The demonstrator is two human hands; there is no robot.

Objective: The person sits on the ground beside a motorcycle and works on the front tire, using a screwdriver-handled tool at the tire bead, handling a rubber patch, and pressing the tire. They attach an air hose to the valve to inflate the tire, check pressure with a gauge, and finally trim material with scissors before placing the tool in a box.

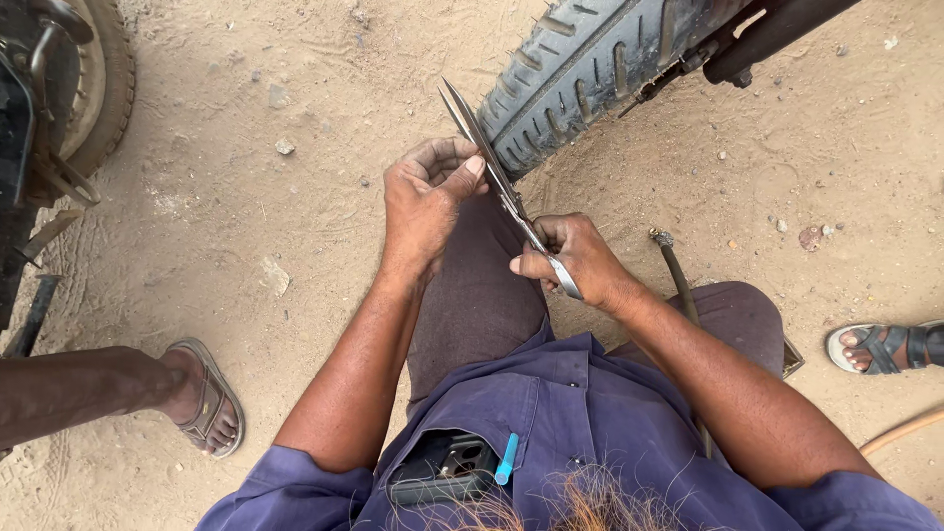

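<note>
While gripping scissors (506, 192) — both hands (425, 202) clenched

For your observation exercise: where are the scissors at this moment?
In the head view, the scissors sit at centre, held between the left hand and right hand, blades pointing up-left beside the black tyre.

Soft, even daylight fills the scene, bright without harshness. Shadows on the sandy ground (295, 197) are faint and diffuse, so no clear light direction shows. The metal scissors (501, 182) catch a pale sheen, with no strong glare. Focus is sharp across the middle; the near hair (580, 501) is blurred, and the wide lens bends the edges slightly.
</note>
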